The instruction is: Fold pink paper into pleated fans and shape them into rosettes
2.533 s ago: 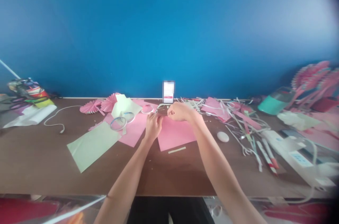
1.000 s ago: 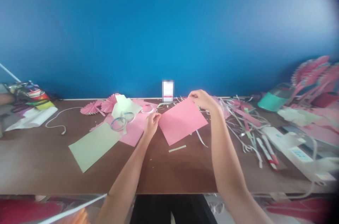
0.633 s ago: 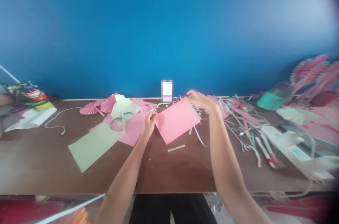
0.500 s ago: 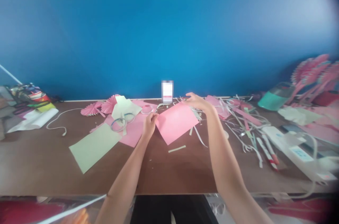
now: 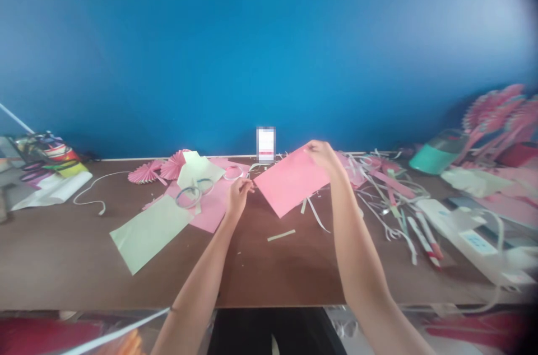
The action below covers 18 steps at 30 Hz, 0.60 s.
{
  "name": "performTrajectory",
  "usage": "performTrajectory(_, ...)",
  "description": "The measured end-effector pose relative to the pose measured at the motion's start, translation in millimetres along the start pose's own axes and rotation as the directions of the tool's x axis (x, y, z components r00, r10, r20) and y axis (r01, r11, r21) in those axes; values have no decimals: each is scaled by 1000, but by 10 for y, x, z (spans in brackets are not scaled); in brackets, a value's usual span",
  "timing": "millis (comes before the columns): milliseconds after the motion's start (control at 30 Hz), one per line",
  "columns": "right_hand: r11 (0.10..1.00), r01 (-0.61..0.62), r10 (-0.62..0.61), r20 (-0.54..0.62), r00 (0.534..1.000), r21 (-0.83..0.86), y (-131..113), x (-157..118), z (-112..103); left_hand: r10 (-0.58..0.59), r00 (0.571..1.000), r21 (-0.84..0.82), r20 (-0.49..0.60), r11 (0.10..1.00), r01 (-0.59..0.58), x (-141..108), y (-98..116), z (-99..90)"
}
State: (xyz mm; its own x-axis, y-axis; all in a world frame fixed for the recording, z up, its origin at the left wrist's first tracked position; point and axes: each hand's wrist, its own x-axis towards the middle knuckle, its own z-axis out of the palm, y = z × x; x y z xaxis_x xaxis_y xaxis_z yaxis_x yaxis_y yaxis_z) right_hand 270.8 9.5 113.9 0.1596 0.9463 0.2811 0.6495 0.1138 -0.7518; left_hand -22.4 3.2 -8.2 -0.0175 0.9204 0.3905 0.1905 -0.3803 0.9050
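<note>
A pink sheet of paper [image 5: 291,180] is held up tilted over the middle of the table. My right hand [image 5: 323,154] is closed on its upper right edge. Just off the sheet's left corner is my left hand [image 5: 239,195], its fingers a little apart and nothing visible in them. Left of that hand, scissors [image 5: 189,196] lie on pink and pale green paper. A larger pale green sheet [image 5: 149,238] rests nearer the table's front edge. Below the pink sheet is a thin pale strip [image 5: 281,235].
A phone [image 5: 266,145] stands against the blue panel [image 5: 269,52]. Pink pleated fans [image 5: 147,173] lie back left. To the right are tangled paper strips [image 5: 378,209], pens [image 5: 424,240], a white power strip [image 5: 466,243] and a teal container [image 5: 437,153].
The pink sheet has moved right and slightly up. My right hand has closed on its upper edge, and my left hand has come off its left corner.
</note>
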Motion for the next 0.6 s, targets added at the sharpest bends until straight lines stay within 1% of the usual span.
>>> performTrajectory(67, 998, 62, -64, -122, 990, -14, -21, 3, -73, -8, 998, -14, -63, 1000, 7, -2, 18, -12)
performTrajectory(100, 994, 104, -105, -144, 984, -12, -48, -5, -113, 4, 993, -6, -116, 1000, -5, -7, 49, -20)
performTrajectory(167, 983, 185, -183, -116, 976, 4, -143, -45, -185, 55, 975, 22, -218, 998, -51, -21, 160, -28)
performTrajectory(200, 976, 217, -215, -80, 973, 16, -209, -77, -214, 83, 971, 18, -224, 997, -81, -30, 238, -22)
performTrajectory(233, 970, 241, -239, -46, 970, 28, -286, -116, -238, 106, 978, 7, -180, 994, -107, -38, 328, -6)
performTrajectory(267, 963, 269, -269, -3, 963, 35, -370, -159, -255, 128, 986, -25, -110, 991, -131, -46, 425, 20)
performTrajectory(300, 953, 300, -301, 36, 953, 37, -457, -207, -265, 140, 990, -80, -25, 987, -141, -51, 524, 57)
performTrajectory(333, 945, 324, -326, 76, 942, 37, -541, -255, -268, 137, 986, -129, 94, 984, -125, -53, 619, 101)
performTrajectory(367, 939, 342, -344, 101, 934, 33, -621, -301, -267, 123, 973, -159, 197, 983, -92, -50, 705, 150)
performTrajectory(400, 935, 354, -355, 128, 926, 34, -692, -344, -261, 102, 959, -168, 265, 984, -59, -44, 777, 201)
performTrajectory(467, 922, 383, -387, 138, 912, 52, -804, -413, -245, 67, 914, -126, 400, 992, -18, -24, 865, 292)
performTrajectory(500, 914, 400, -405, 117, 907, 60, -843, -437, -240, 54, 899, -121, 435, 993, -1, -12, 877, 330)
performTrajectory(533, 905, 421, -425, 77, 902, 63, -872, -456, -240, 43, 893, -131, 448, 991, 18, 0, 867, 361)
performTrajectory(567, 898, 436, -438, 23, 899, 55, -892, -468, -246, 35, 899, -168, 437, 985, 43, 11, 835, 387)
performTrajectory(600, 895, 444, -443, -37, 896, 43, -903, -476, -258, 15, 917, -215, 399, 974, 78, 21, 784, 407)
